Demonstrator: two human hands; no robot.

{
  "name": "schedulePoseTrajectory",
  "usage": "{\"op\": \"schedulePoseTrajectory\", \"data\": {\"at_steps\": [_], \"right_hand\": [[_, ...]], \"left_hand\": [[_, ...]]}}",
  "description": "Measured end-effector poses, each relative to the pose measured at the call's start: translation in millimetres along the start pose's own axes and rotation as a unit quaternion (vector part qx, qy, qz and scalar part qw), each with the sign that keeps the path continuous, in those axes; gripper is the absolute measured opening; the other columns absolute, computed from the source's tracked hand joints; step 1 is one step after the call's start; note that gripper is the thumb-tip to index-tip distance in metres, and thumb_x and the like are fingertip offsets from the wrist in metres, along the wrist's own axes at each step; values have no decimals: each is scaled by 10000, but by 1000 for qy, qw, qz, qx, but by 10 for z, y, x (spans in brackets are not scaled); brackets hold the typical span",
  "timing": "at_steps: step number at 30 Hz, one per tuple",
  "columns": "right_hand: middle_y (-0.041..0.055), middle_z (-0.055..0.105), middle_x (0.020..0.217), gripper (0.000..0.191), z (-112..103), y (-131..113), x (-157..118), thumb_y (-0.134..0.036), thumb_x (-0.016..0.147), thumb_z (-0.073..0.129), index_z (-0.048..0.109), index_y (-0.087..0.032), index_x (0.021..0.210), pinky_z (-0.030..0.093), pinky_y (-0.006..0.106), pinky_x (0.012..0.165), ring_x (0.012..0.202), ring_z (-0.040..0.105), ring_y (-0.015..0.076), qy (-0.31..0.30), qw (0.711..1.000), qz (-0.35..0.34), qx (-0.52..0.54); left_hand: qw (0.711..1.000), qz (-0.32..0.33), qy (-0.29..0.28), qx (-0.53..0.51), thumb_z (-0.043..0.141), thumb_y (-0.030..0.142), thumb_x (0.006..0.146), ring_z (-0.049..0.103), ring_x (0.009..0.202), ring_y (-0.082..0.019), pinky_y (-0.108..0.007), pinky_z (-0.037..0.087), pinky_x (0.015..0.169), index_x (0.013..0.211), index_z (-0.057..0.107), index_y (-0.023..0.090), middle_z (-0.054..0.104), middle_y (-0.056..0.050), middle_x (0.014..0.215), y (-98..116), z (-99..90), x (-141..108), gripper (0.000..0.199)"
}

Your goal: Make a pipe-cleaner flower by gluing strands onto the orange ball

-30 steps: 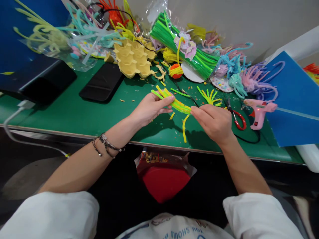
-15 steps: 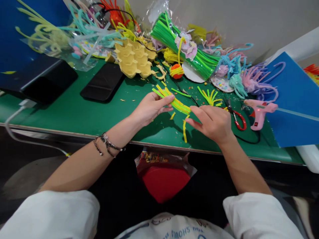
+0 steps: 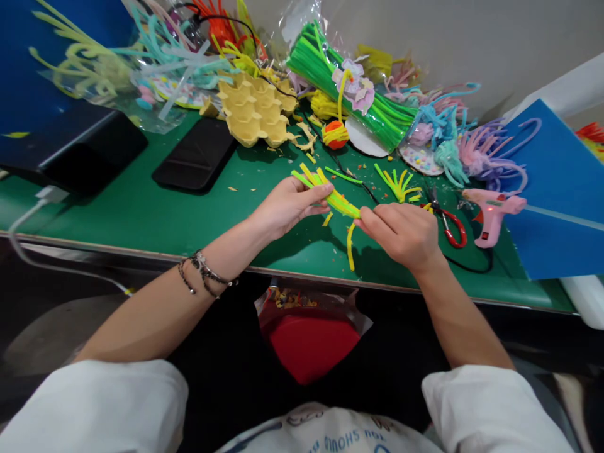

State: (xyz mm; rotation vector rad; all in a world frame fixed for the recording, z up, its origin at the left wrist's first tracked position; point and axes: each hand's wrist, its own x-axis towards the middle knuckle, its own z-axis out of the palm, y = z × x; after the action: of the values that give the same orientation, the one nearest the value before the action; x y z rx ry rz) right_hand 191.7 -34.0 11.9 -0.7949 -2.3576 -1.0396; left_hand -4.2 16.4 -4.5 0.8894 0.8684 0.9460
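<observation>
A short bundle of yellow and green pipe cleaners [image 3: 340, 202] is held between both hands above the green table. My left hand [image 3: 296, 204] pinches it near its fanned upper-left ends, thumb on top. The fingers of my right hand [image 3: 401, 231] are closed on the lower-right end. A loose yellow strip [image 3: 350, 248] lies just below the bundle. Behind my right hand rests a second fanned yellow-green bunch [image 3: 397, 184], and a single green piece [image 3: 343, 175] lies to its left.
Red-handled scissors [image 3: 453, 228] and a pink glue gun [image 3: 493, 214] lie right of my right hand. A black phone [image 3: 195, 156], an egg carton [image 3: 255, 110] and a bag of green pipe cleaners [image 3: 349, 88] stand further back. A black cable crosses the table [image 3: 141, 226].
The fingers of my right hand have closed in more tightly at the bundle's lower end. My left hand has shifted very slightly right with its grip kept.
</observation>
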Motion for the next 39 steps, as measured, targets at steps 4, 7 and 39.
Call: {"op": "schedulePoseTrajectory", "data": {"at_steps": [4,7,39], "right_hand": [[-10,631,642,122,15,-12,3,-292,853,590,596,-170,850,308,256,521,571,534,99,25,998,42,39],[-12,640,655,125,33,-29,-2,-297,862,579,584,-172,869,339,233,532,583,559,95,30,992,83,85],[-46,605,660,121,8,-79,21,-293,850,585,592,-206,935,444,185,539,500,508,61,31,937,239,255]], "left_hand": [[1000,2,2,0,644,118,761,584,580,-37,-143,530,577,732,616,102,626,29,650,8,4,-7,43],[1000,19,-4,-6,650,117,753,579,571,-30,-133,524,563,760,617,105,624,36,656,8,3,-16,35],[998,61,-8,17,661,132,736,548,550,-16,-121,515,565,755,612,113,577,53,636,15,6,-30,56]]}}
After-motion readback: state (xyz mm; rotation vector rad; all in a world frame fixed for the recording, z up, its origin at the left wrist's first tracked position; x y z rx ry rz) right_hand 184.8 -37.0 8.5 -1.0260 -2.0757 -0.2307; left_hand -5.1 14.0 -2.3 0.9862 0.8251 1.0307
